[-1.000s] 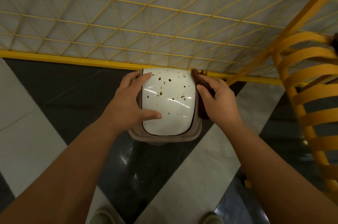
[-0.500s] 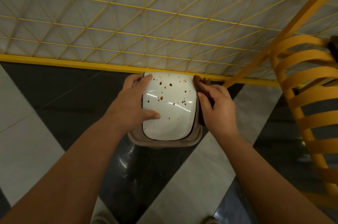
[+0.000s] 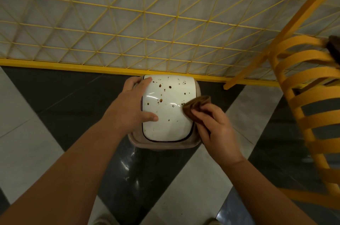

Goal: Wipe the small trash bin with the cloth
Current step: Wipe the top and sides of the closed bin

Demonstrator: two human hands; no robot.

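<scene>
Seen from the head camera looking straight down, the small trash bin [image 3: 166, 143] stands on the floor [image 3: 33, 143] at the centre of the frame, its far edge just beside the yellow base bar of a wire grid panel [image 3: 128, 28] that fills the upper half. Its white lid [image 3: 165, 123] is glossy and dotted with brown spots, most of them toward the far and right parts, and a beige rim shows around the lid at the near side. At the lid's left edge the left hand [image 3: 131, 107] rests over the bin, fingers [image 3: 145, 82] reaching toward the far left corner and the thumb laid flat on the lid surface, spread apart from them. Right of centre, the right hand [image 3: 215, 125] pinches a folded brown cloth [image 3: 196, 107] between thumb and curled fingers, and the cloth's leading corner touches the lid near its right edge, beside a cluster of spots. Along the right side of the frame curves a yellow slatted chair [image 3: 309, 96]. Black and pale polished tiles make up the floor, and shoe tips show at the bottom edge.
</scene>
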